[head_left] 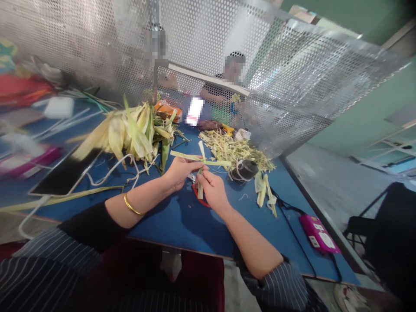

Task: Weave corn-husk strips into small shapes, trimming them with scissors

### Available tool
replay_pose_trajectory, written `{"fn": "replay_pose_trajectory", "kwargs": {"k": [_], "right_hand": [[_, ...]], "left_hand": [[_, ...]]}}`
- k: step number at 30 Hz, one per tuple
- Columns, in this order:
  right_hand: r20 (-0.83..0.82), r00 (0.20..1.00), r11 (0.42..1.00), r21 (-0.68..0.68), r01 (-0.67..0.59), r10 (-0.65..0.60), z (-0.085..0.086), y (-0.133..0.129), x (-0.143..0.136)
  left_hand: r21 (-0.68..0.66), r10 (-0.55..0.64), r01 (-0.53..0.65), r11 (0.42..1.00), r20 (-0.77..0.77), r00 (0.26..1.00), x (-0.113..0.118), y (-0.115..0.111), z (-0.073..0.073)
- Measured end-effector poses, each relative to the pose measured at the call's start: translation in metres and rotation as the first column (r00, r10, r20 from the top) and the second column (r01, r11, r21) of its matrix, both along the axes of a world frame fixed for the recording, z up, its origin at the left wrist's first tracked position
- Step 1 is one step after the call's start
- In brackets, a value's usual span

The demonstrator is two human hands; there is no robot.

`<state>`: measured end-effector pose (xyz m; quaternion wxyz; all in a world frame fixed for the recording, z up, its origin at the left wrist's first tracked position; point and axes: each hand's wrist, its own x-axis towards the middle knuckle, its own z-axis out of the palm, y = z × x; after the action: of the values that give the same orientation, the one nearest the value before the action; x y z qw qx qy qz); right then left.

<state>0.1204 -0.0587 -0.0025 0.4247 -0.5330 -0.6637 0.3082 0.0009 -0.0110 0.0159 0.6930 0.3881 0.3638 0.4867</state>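
Observation:
Both my hands hold corn husk strips that cross one another over the blue table. My left hand pinches them near the crossing, with one strip pointing up and others reaching out to both sides. Just below the crossing, my right hand is closed on the strip that hangs downward. Under my hands lie scissors with red handles, partly hidden. A dark spool of thread stands to the right of my right hand.
A bundle of corn husks lies at left, beside a black tablet-like panel. Husk scraps are heaped behind the spool. A perforated metal screen borders the far edge, with a person behind it. A pink packet sits at right.

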Motion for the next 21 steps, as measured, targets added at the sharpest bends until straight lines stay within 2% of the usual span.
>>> {"fn": "replay_pose_trajectory", "kwargs": {"k": [2, 5, 7, 10, 12, 16, 21], "right_hand": [[0.181, 0.983, 0.996, 0.087, 0.017, -0.033, -0.001, -0.002, 0.0], [0.415, 0.898, 0.964, 0.262, 0.034, -0.145, 0.003, -0.005, 0.007], [0.453, 0.843, 0.899, 0.43, 0.08, -0.292, 0.008, -0.004, 0.015], [0.45, 0.738, 0.764, 0.631, 0.136, -0.503, 0.016, 0.002, 0.029], [0.524, 0.681, 0.758, 0.649, 0.069, -0.511, 0.017, 0.009, 0.036], [0.663, 0.63, 0.814, 0.575, -0.082, -0.405, 0.015, 0.014, 0.037], [0.713, 0.581, 0.816, 0.561, -0.137, -0.393, 0.014, 0.007, 0.027]], "left_hand": [[-0.026, -0.009, 0.009, 1.0, 0.006, 1.0, 0.0, 0.001, 0.0], [-0.018, -0.047, 0.047, 0.999, 0.002, 0.999, -0.004, 0.005, 0.001], [-0.006, -0.07, 0.07, 0.998, -0.007, 0.998, -0.008, 0.008, 0.002], [-0.01, -0.121, 0.121, 0.993, -0.031, 0.992, -0.011, 0.007, 0.004], [0.01, -0.135, 0.136, 0.991, -0.048, 0.99, -0.011, 0.005, 0.004], [0.074, -0.103, 0.111, 0.991, -0.108, 0.989, -0.007, 0.002, 0.0], [0.169, -0.026, 0.062, 0.984, -0.207, 0.978, -0.002, 0.008, -0.013]]}}
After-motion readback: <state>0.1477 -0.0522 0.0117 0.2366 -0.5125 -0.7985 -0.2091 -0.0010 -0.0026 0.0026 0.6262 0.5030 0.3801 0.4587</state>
